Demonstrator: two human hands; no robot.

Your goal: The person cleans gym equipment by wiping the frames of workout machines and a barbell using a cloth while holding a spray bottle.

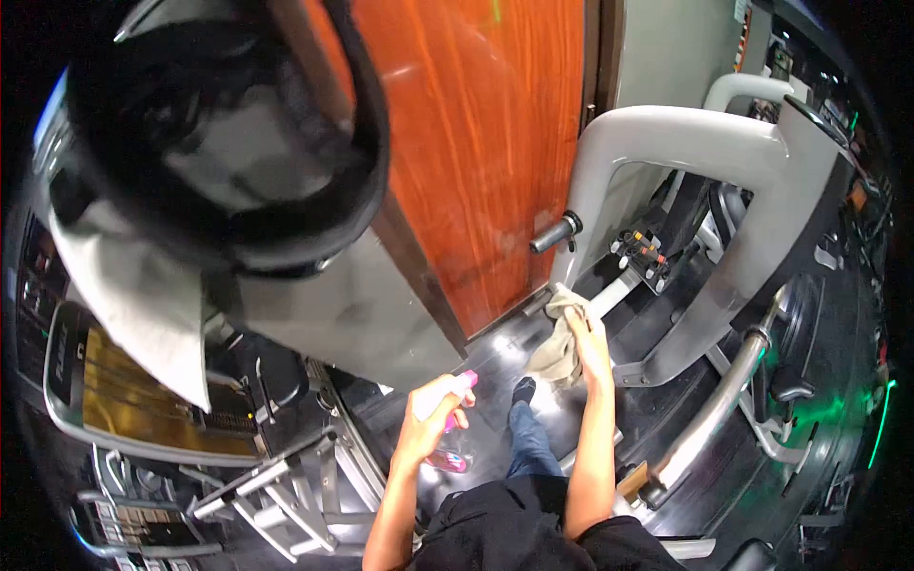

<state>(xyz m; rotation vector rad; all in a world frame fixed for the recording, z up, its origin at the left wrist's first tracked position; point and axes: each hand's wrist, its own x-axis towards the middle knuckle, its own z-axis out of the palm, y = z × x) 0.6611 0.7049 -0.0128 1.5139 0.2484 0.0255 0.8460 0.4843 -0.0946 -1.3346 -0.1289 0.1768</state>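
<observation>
My left hand is wrapped round the neck of a spray bottle with a pink and white trigger head. Pinkish liquid shows in its clear lower part. In my right hand is a beige cloth, bunched under the fingers and hanging down. That hand and the cloth are close to the lower end of a grey machine frame; whether they touch it I cannot tell. A black-gripped handle sticks out of the frame above the cloth.
An orange-brown wooden door stands ahead. A blurred black ring-shaped object fills the upper left. A chrome bar runs along the right, with more gym machines beyond. Metal racks stand at lower left on the dark floor.
</observation>
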